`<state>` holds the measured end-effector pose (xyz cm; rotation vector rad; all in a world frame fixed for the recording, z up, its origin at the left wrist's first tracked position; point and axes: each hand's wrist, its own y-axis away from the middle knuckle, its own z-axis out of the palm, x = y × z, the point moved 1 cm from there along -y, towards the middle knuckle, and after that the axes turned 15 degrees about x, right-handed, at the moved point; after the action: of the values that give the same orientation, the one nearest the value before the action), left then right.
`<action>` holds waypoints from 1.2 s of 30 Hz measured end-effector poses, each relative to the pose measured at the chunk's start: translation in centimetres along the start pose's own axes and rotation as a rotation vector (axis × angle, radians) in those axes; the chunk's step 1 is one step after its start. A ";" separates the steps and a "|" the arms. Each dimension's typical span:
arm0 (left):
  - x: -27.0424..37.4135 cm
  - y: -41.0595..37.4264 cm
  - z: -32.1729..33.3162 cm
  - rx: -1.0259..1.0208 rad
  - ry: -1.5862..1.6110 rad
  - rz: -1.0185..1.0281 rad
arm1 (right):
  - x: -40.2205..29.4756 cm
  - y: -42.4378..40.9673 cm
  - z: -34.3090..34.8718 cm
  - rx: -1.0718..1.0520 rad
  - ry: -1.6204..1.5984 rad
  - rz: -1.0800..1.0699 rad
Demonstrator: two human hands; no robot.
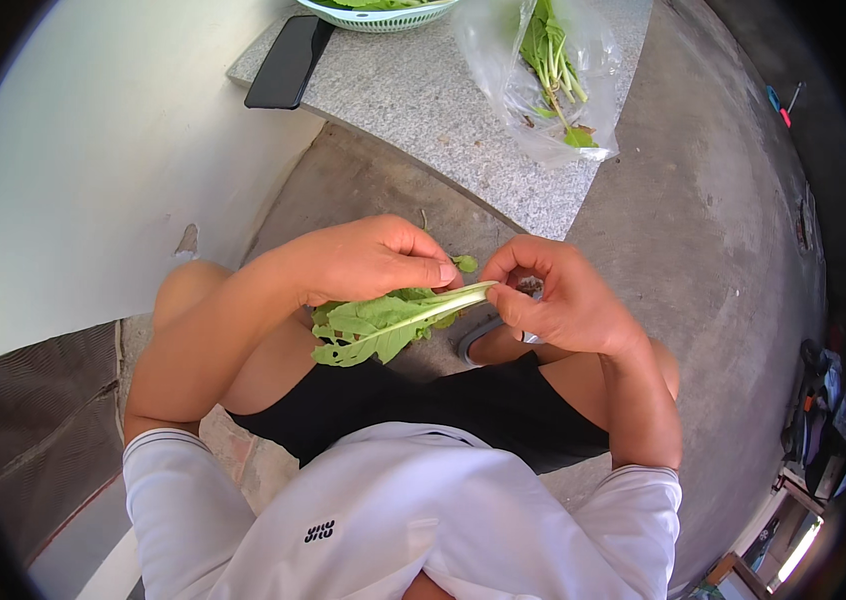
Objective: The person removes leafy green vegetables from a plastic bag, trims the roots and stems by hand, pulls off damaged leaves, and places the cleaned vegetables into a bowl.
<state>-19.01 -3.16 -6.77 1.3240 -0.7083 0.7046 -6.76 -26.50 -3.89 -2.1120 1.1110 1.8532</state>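
Between my hands, above my lap, is a leafy green vegetable (385,322) with pale stalks and holes in its leaves. My right hand (554,296) pinches the stalk ends between thumb and forefinger. My left hand (385,259) grips the same greens higher up, its thumb pressed over the stalks and its other fingers mostly hidden. A small loose leaf (465,263) shows just beyond my left fingertips. On the granite slab ahead, a clear plastic bag (498,90) holds more leafy greens (554,67). A pale green plastic basket (385,18) with leaves in it stands at the top edge.
A black smartphone (289,64) lies at the left side of the granite slab (408,90), overhanging its edge. A white wall (130,135) rises at my left. Concrete floor (700,225) stretches to the right, with assorted items (828,412) along the far right rim.
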 end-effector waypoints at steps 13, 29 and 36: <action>1.7 1.7 -1.4 -0.051 0.069 0.203 | 0.8 -1.2 -1.6 -0.108 -0.111 0.302; 2.1 1.1 -1.2 0.328 0.257 0.254 | 2.1 -1.1 0.3 -0.207 -0.111 0.203; 0.1 -0.6 -0.8 0.393 0.316 0.110 | 1.4 -0.9 0.8 -0.090 -0.104 0.179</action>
<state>-18.49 -2.45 -7.15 1.4886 -0.3995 1.1567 -6.87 -26.04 -5.66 -1.9926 1.2511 2.1029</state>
